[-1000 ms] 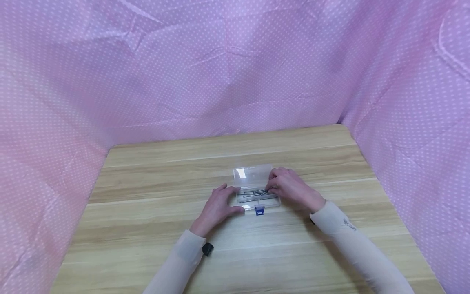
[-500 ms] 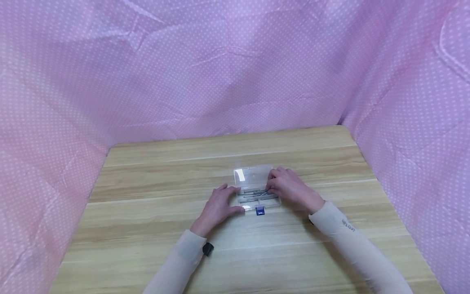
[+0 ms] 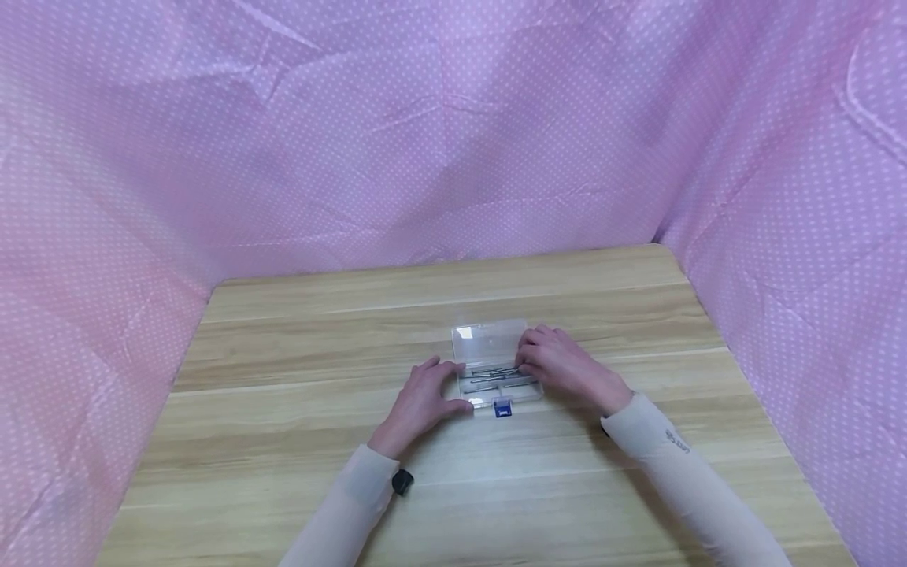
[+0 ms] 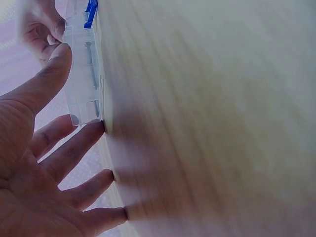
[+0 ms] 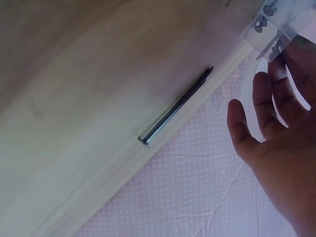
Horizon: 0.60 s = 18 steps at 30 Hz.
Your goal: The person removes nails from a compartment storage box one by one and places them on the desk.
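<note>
An open clear plastic box (image 3: 489, 387) with a blue latch (image 3: 502, 409) rests on the table, its transparent lid (image 3: 489, 342) folded back. Several grey nails (image 3: 489, 379) lie inside, some crossing each other. My left hand (image 3: 420, 398) holds the box's left end, thumb at the front wall and forefinger at the back corner. My right hand (image 3: 563, 362) reaches to the box's right back part, fingers bent down at the nails' ends; whether it pinches one I cannot tell. In the right wrist view, nail heads (image 5: 261, 23) show through the wall near the fingertips.
A long nail (image 5: 175, 108), seemingly doubled with a second, lies on the wooden table (image 3: 319, 339) outside the box in the right wrist view; the right arm hides that spot from the head view. Pink dotted cloth (image 3: 354, 157) hangs behind and at both sides.
</note>
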Tool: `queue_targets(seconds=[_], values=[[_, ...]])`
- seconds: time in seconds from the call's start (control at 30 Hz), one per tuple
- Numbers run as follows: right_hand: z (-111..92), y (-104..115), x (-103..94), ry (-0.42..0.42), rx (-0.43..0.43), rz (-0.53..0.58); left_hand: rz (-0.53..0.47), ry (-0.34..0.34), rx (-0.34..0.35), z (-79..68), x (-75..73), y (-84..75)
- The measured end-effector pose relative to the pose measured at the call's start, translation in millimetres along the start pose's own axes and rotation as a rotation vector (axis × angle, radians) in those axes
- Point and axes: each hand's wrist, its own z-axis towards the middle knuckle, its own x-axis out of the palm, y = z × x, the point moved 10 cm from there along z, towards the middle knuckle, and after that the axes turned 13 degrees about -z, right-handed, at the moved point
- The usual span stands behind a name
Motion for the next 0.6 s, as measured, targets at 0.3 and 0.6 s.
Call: queue_targets(seconds=[0.3, 0.6], values=[[-5.0, -2.9, -5.0, -0.023, 0.025, 0.014, 0.001, -0.004, 0.013, 0.2, -0.9, -1.5], [-8.7, -8.5, -5.3, -0.01, 0.092, 0.047, -0.002, -0.008, 0.021, 0.7, -0.7, -0.6]])
